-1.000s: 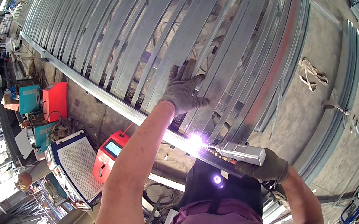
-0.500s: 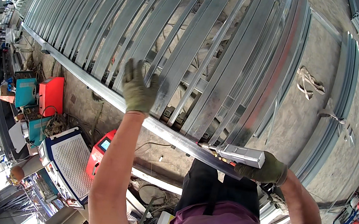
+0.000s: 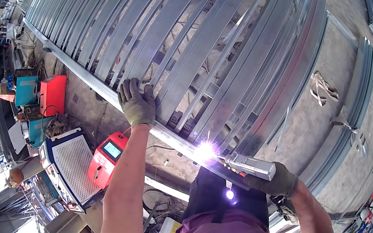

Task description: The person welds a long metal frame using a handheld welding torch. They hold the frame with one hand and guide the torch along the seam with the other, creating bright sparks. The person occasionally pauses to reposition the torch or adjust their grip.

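Note:
My right hand [image 3: 282, 180], in a dark olive work glove, is closed around a silver welding gun [image 3: 253, 166]. The gun's nozzle points left at the near edge rail [image 3: 168, 138] of a large metal frame. A bright violet-white flash with sparks [image 3: 205, 151] burns at the nozzle tip and hides the joint there. My left hand [image 3: 137, 105], gloved alike, lies with fingers stretched over the rail and the ends of the long grey metal bars [image 3: 192, 64]. It holds nothing.
At the left stand a red box [image 3: 53, 94], a teal box [image 3: 26, 92] and a red machine with a small screen [image 3: 103, 162]. A stack of long metal profiles [image 3: 351, 108] lies at the right, near a pale strap [image 3: 320, 89] on the floor.
A welding flash has appeared at the gun's tip. My left hand has moved down and slightly left onto the rail. My right hand has stayed nearly in place with the gun.

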`<control>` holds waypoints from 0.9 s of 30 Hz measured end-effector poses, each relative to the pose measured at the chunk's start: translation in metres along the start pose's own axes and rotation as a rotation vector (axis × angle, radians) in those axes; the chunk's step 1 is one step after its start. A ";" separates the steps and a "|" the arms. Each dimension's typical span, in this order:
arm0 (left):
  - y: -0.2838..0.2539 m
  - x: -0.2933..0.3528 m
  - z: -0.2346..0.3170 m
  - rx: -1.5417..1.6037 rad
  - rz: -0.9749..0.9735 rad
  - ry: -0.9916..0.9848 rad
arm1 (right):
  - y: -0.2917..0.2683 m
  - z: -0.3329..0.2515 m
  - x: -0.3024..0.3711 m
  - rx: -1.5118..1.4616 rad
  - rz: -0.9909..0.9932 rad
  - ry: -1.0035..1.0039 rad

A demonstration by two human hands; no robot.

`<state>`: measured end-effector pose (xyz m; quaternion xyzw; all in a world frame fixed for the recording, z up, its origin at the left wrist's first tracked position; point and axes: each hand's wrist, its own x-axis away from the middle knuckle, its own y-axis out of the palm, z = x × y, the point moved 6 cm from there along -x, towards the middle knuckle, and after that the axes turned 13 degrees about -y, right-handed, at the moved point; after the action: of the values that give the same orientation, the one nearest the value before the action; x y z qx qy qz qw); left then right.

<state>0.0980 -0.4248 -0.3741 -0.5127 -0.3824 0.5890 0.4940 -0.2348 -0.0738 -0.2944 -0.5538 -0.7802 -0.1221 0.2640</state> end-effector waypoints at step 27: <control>-0.011 -0.002 0.005 0.025 0.051 -0.006 | 0.011 -0.018 -0.064 -0.322 0.015 -0.168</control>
<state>0.0953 -0.4238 -0.3628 -0.5144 -0.3633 0.6077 0.4839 -0.2039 -0.1297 -0.3160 -0.6031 -0.7656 -0.1968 0.1069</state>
